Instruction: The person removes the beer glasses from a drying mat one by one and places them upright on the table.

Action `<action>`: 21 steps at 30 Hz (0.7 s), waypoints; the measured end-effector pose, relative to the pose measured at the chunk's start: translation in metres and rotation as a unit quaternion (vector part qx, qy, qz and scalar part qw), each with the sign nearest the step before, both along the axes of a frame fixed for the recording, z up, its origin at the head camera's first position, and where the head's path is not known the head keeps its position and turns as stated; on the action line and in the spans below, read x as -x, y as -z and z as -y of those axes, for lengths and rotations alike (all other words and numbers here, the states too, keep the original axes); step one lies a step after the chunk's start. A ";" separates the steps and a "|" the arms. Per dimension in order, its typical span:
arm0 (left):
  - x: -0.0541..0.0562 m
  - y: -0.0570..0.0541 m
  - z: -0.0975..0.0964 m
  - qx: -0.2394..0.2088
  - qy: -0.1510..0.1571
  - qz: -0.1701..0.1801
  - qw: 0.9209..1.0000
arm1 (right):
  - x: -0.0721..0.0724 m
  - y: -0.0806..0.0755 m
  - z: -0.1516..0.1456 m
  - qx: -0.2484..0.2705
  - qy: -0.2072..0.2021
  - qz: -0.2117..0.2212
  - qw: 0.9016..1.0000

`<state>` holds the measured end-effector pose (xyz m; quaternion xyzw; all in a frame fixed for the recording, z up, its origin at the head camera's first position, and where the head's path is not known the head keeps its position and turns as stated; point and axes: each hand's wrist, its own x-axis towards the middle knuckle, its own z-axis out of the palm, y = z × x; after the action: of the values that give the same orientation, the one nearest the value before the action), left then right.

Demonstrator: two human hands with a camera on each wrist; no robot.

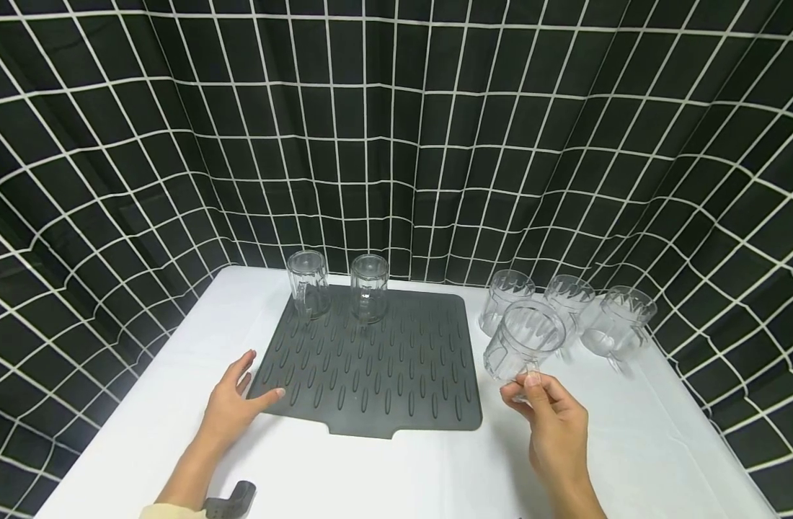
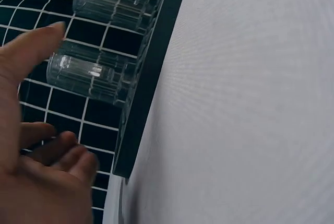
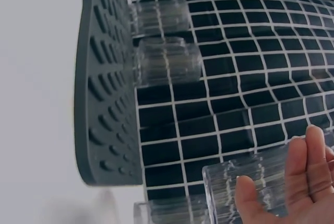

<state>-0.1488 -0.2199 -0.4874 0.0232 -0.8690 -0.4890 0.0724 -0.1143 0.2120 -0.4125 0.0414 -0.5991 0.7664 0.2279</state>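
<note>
My right hand pinches the handle of a clear mug between thumb and fingers. The mug is tilted above the table, right of the dark ribbed drying mat, with its wide rim toward the upper right. In the right wrist view, the fingers overlap the wall of this mug. My left hand hovers by the mat's front left corner, thumb and fingers spread, holding nothing. Two clear mugs stand bottom up at the back left of the mat.
Three more clear mugs, one at the back, one in the middle and one rightmost, stand on the white table right of the mat. A black gridded curtain surrounds the table. A dark grey object is by the left wrist.
</note>
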 end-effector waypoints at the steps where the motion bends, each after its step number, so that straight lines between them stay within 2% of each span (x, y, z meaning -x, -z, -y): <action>1: 0.000 0.001 0.000 0.009 0.001 0.012 1.000 | 0.001 0.001 -0.001 0.001 0.003 0.005 1.000; 6: -0.002 0.003 0.001 0.032 0.001 0.055 0.998 | 0.003 0.004 -0.006 0.005 0.014 0.027 1.000; 10: -0.002 0.007 0.003 0.046 0.007 0.078 0.996 | 0.006 0.007 -0.010 0.006 0.009 0.028 1.000; 14: 0.001 0.012 0.004 0.074 0.017 0.070 0.995 | 0.009 0.011 -0.013 0.004 0.008 0.032 0.999; 17: 0.003 0.015 0.005 0.097 0.024 0.054 0.994 | 0.011 0.016 -0.015 0.005 0.013 0.045 0.999; 21: 0.003 0.016 0.005 0.113 0.030 0.049 0.992 | 0.014 0.024 -0.018 0.004 0.018 0.069 0.997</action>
<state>-0.1521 -0.2250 -0.5037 0.0125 -0.9213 -0.3882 0.0168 -0.1285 0.2298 -0.4370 -0.0232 -0.6108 0.7659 0.1996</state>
